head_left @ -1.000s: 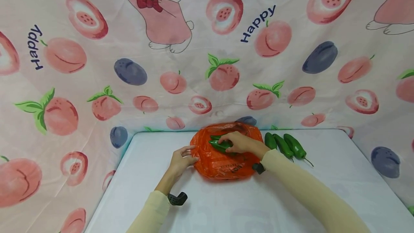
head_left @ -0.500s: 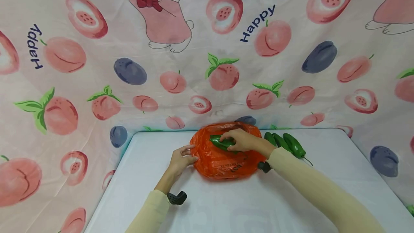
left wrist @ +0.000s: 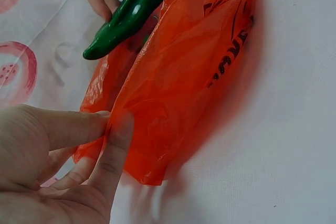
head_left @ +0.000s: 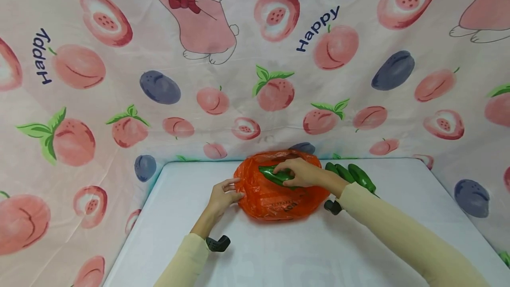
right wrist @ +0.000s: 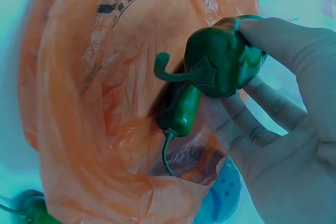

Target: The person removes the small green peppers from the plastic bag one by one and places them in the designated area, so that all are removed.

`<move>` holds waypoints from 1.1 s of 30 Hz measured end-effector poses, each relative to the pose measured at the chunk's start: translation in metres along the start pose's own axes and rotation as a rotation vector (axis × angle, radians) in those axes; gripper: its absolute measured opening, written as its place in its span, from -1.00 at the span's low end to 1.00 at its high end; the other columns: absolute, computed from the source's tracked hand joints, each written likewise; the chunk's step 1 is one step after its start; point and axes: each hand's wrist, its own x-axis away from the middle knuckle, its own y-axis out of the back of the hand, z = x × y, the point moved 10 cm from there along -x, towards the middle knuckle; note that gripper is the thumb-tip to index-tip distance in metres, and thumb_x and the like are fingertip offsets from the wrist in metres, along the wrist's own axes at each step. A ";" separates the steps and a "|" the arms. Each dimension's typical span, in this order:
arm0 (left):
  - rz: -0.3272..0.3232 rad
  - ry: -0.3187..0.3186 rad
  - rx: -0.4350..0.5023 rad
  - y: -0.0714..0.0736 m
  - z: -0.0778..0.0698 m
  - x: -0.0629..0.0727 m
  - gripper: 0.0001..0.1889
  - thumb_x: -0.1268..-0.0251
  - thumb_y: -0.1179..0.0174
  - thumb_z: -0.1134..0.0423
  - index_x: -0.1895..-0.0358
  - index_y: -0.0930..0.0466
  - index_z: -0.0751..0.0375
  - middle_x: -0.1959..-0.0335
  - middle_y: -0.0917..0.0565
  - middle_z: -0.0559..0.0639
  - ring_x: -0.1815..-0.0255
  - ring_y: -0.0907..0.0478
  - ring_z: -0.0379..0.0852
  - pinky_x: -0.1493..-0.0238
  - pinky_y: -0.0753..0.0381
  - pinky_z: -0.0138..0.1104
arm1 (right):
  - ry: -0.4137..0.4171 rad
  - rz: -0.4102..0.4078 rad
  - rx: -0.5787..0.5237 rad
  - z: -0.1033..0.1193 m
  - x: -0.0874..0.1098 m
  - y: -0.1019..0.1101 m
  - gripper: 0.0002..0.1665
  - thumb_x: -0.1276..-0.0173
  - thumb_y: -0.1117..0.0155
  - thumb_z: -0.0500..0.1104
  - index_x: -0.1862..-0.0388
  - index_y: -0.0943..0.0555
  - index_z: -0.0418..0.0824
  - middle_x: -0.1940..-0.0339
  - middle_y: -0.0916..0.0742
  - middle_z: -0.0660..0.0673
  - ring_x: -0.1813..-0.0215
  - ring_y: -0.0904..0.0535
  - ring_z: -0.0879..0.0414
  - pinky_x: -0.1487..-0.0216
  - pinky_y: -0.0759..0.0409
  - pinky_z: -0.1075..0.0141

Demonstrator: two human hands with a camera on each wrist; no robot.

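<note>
An orange plastic bag (head_left: 267, 203) lies on the white table with its mouth toward the back wall. My left hand (head_left: 222, 197) pinches its left edge between thumb and fingers, plain in the left wrist view. My right hand (head_left: 300, 174) grips a glossy green chili pepper (right wrist: 226, 59) at the bag's mouth, its tip pointing left and its curved stem showing in the right wrist view. Below it, another green pepper (right wrist: 181, 111) with a thin stem lies within the bag's opening. The bag's deeper inside is hidden.
Several green peppers (head_left: 360, 176) lie side by side on the table just right of the bag, partly behind my right forearm. A cloth printed with peaches (head_left: 275, 94) hangs behind the table's far edge. Each wrist wears a black camera (head_left: 218, 244).
My right hand has shifted slightly right with the green pepper in its grip, and the forearm now covers more of the peppers on the table. My left hand stays on the bag's edge.
</note>
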 end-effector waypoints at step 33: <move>-0.015 0.008 -0.015 0.002 0.004 -0.002 -0.46 -0.18 -0.39 0.56 -0.28 -0.59 0.35 0.04 -0.59 0.27 0.35 -0.69 -0.11 0.20 -0.78 -0.22 | 0.066 -0.186 0.008 0.014 0.085 0.042 -0.47 -0.32 -0.51 -0.21 -0.26 -0.64 -0.12 -0.18 -0.71 -0.10 -0.06 -0.60 -0.02 0.00 -0.65 0.02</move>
